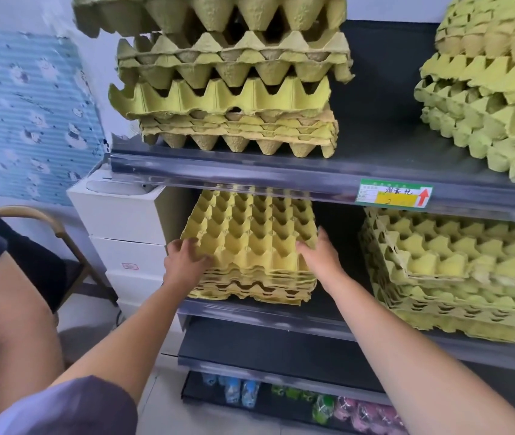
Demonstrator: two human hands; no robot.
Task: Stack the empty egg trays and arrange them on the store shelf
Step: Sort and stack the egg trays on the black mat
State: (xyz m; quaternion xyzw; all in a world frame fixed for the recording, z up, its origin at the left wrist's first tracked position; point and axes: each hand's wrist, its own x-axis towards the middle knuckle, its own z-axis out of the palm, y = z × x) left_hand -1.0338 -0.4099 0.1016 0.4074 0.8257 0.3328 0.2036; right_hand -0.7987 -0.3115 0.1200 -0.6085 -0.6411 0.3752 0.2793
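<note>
A low stack of yellow egg trays lies on the middle shelf, at its left end. My left hand grips the stack's near left corner, fingers curled over the top tray's edge. My right hand presses against the stack's near right side, fingers fairly straight along the top tray. A second stack of egg trays sits to the right on the same shelf. On the upper shelf stand a tall uneven stack and another stack at the right.
A price label with a red arrow hangs on the upper shelf's front rail. White boxes stand left of the shelving. Another person's arm is at the left edge, near a chair. Packaged goods fill the bottom shelf.
</note>
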